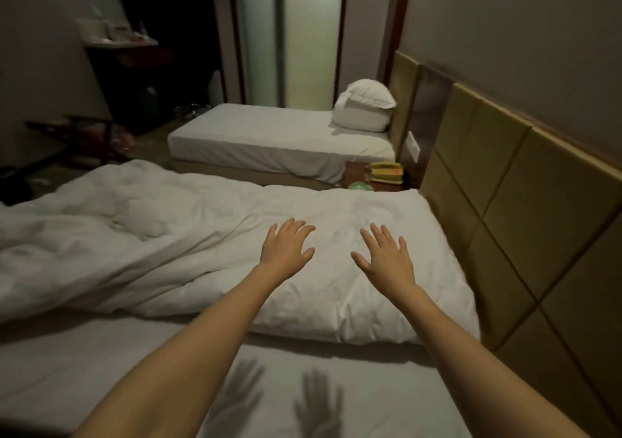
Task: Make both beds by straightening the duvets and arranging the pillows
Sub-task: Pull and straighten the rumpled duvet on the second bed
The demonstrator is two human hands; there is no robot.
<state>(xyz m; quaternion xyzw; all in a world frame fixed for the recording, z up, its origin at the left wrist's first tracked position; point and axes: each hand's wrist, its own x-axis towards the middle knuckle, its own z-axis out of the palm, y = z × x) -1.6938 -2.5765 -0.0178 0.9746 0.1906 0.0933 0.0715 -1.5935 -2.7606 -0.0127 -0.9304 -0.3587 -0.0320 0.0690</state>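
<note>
Both hands, the left hand (286,245) and the right hand (387,259), are over the duvet (202,235) on the near bed (101,370), fingers spread and holding nothing. The duvet lies bunched on the far side, so flat pushing could just make more wrinkles or slide it off the far edge, and the pillows (365,107) are piled on the other bed (269,134)
</note>
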